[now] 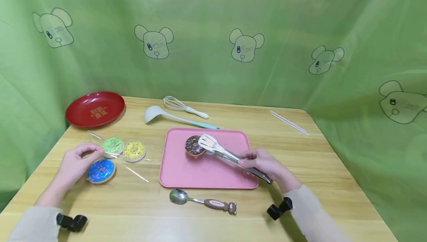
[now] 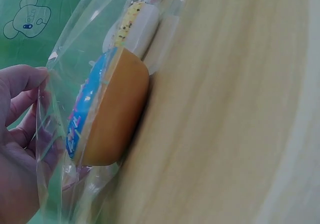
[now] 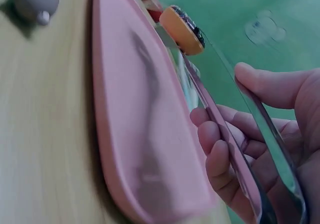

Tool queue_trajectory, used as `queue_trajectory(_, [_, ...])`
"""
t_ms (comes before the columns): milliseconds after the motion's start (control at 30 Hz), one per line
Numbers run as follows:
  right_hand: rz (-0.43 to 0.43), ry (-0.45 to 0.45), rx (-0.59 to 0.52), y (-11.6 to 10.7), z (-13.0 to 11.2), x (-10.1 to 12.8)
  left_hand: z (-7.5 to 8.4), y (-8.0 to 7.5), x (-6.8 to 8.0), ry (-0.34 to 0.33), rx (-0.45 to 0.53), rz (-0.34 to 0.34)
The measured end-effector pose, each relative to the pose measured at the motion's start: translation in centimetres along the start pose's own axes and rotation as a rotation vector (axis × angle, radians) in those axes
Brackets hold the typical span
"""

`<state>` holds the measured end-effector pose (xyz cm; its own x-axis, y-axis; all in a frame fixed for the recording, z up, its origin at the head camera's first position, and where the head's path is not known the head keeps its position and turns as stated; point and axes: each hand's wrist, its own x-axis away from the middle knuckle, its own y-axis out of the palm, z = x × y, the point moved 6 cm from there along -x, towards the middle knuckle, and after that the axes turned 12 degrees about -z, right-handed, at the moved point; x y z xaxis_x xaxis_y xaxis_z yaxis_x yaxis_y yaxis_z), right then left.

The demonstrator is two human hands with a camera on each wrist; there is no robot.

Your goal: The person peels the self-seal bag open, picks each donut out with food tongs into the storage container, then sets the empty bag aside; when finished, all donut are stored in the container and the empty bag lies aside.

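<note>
Hands: right grips tongs on one chocolate donut; left pinches wrapper, three bagged donuts.

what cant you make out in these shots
- Head view: gold print on the red plate is too small to read.
- Head view: whether the tongs pinch the chocolate donut; their upper blade covers it.
- Right wrist view: right hand cut off by the frame edge.
- Left wrist view: clear bag blurs the blue donut.
</note>
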<state>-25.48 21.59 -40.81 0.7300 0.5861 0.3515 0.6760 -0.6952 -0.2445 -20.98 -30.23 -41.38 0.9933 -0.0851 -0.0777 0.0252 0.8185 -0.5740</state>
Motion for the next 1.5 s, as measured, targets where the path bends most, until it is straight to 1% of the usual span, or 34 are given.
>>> queue_trajectory(200, [0.126,0.036,0.013,-2.9,1.2,2.9,0.0,-0.1,-0.1,0.014,-0.001,0.01])
queue_trajectory(367, [0.187,0.075,0.037,-4.0,2.0,4.3,-0.1,-0.1,-0.1,0.023,-0.001,0.018])
queue_trajectory(567, [0.208,0.111,0.067,-4.1,2.6,4.5,0.0,-0.1,-0.1,0.026,-0.001,0.02])
queue_trajectory(767, [0.21,0.119,0.11,-4.3,2.9,4.3,0.2,0.0,0.0,0.025,0.016,0.018])
queue_trajectory(933, [0.211,0.118,0.156,-4.8,3.1,4.8,0.2,-0.1,0.1,0.016,0.011,0.014])
queue_trajectory(1000, [0.225,0.118,0.161,-5.1,3.3,5.1,0.1,-0.1,0.1,0.015,0.008,0.012])
queue_trajectory(1167, [0.299,0.126,0.14,-6.1,3.7,6.3,0.1,0.0,-0.1,0.019,0.019,0.007])
queue_trajectory(1267, [0.339,0.106,0.128,-6.3,3.6,6.8,0.0,0.0,-0.1,0.018,0.02,0.006])
queue_trajectory(1367, [0.377,0.08,0.116,-6.3,3.2,7.1,0.0,-0.1,-0.1,0.015,0.015,0.006])
queue_trajectory(1500, [0.388,0.048,0.135,-5.5,2.2,7.1,0.2,-0.1,0.0,0.019,0.02,0.014])
